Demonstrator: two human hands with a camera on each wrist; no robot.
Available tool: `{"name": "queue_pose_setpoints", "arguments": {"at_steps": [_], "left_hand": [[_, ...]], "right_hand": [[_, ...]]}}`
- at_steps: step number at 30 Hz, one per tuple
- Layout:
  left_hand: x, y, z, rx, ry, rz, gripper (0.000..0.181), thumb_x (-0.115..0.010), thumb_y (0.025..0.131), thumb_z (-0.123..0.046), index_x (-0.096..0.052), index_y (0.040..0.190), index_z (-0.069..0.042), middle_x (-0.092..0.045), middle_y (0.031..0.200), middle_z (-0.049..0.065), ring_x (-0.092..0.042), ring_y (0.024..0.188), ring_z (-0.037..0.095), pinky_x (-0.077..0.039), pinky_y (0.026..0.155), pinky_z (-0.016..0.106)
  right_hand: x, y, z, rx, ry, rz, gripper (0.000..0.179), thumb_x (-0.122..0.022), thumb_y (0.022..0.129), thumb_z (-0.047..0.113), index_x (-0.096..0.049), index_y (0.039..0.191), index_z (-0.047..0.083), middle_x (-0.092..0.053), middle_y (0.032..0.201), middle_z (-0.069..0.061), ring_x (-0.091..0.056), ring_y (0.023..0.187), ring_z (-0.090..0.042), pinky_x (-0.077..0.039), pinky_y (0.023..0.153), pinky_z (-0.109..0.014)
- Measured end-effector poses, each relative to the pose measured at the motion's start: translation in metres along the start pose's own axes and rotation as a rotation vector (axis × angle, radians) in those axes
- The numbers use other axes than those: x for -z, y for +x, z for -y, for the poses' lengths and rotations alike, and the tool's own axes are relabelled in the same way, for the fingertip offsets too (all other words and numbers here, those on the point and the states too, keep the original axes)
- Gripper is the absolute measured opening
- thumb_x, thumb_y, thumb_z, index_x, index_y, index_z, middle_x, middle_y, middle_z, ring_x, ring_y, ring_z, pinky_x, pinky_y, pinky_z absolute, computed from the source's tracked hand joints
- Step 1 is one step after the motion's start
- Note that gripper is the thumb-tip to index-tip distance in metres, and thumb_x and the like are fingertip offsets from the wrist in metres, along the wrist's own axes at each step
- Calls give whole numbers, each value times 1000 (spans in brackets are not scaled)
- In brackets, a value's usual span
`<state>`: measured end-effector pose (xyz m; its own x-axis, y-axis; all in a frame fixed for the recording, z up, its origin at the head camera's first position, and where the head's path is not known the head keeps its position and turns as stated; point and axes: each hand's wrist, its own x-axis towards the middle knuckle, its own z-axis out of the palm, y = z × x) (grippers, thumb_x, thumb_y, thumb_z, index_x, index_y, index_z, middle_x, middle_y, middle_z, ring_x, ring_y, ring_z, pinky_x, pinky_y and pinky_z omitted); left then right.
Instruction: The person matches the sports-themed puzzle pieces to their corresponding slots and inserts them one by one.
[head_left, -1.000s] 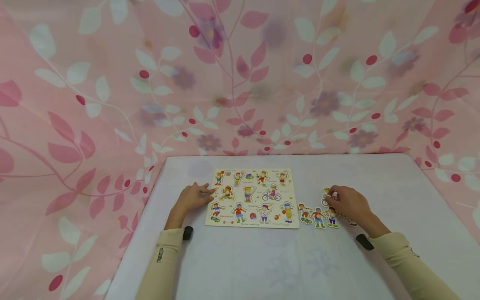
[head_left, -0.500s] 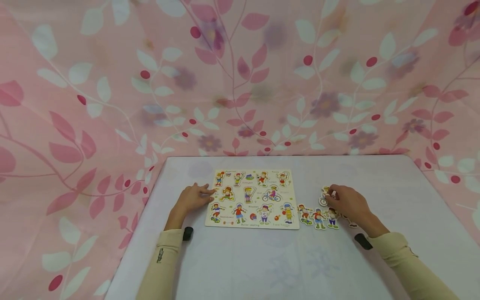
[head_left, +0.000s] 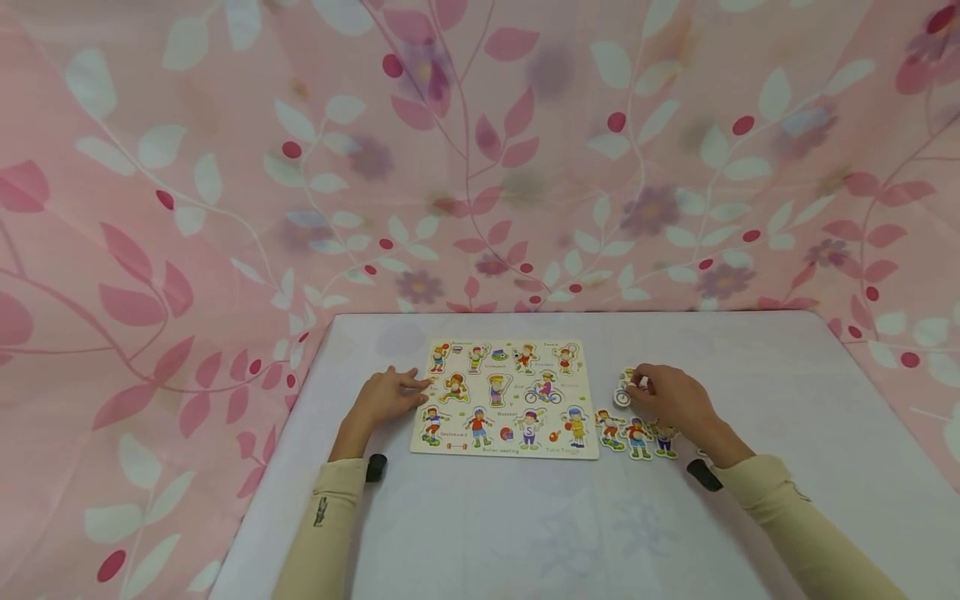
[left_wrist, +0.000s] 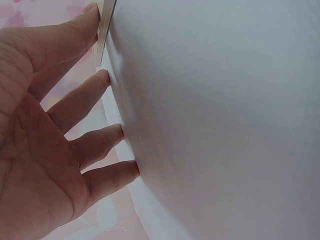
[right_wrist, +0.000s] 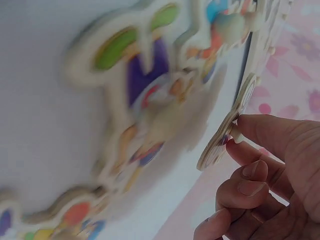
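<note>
Evidently the cyclist piece [head_left: 623,389] is the one in hand, just off the board's right edge and beyond the other loose pieces. The right hand [head_left: 678,400] has it by its knob [right_wrist: 237,133], thumb and forefinger closed to the knob's width and the other fingers loosely curled below – likely so that the flat shape can be turned freely and its rim left clear. It looks tilted in the right wrist view, though whether any edge touches the desk I cannot tell.

Near it, on the desk, the skateboarder [head_left: 609,429], the skater [head_left: 638,438] and the batter [head_left: 664,439] lie face up in a row; their small grips point upward, presumably for easy picking. The printed board [head_left: 477,392] lies flat between the hands, within reach of both. At its left edge the left hand [head_left: 386,396] is spread, fingers nearly straight and gripping nothing – thumb against the side, other fingertips on the desk [head_left: 450,533] – probably to stop the board sliding. Beyond hangs a pink floral curtain [head_left: 480,167].
</note>
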<state>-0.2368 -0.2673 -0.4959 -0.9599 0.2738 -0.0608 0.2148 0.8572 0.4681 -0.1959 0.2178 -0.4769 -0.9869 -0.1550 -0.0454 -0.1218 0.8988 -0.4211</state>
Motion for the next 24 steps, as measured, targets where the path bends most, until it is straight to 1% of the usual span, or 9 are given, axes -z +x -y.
{"name": "queue_pose_setpoints", "arguments": {"at_steps": [3,5,9,16,24], "left_hand": [[0,0,-1,-20,8,-18,33,-75,87,-30,-74,118,-19,-58,135,12,-35,131,57,-32,106,62],[-1,0,-1,-22,6,-21,33,-76,87,-30,-74,118,-19,-58,135,12,-35,131,57,-33,106,62],[0,0,0,-8,4,-8,34,-75,88,-30,-73,120,-19,-56,137,11,-33,133,55,-31,107,61],[1,0,-2,23,14,19,35,-75,88,-33,-73,121,-20,-55,139,8,-32,135,53,-30,109,60],[0,0,-2,18,13,12,34,-75,88,-32,-73,120,-21,-55,139,8,-32,135,54,-29,109,60]], "right_hand": [[-3,5,7,1,3,4,18,-69,93,25,-67,101,9,-50,69,-1,-46,62,-18,-34,53,-31],[-5,7,12,7,9,2,18,-70,92,25,-67,100,9,-49,68,-1,-45,62,-18,-34,53,-31],[-9,11,22,34,21,-3,17,-71,92,25,-68,98,10,-50,68,0,-45,61,-17,-35,53,-31],[-16,18,39,63,29,16,18,-70,92,28,-67,97,11,-49,66,1,-44,58,-16,-32,51,-30],[-23,29,58,113,32,21,17,-71,92,27,-67,97,11,-49,66,1,-45,58,-16,-33,51,-30]]}}
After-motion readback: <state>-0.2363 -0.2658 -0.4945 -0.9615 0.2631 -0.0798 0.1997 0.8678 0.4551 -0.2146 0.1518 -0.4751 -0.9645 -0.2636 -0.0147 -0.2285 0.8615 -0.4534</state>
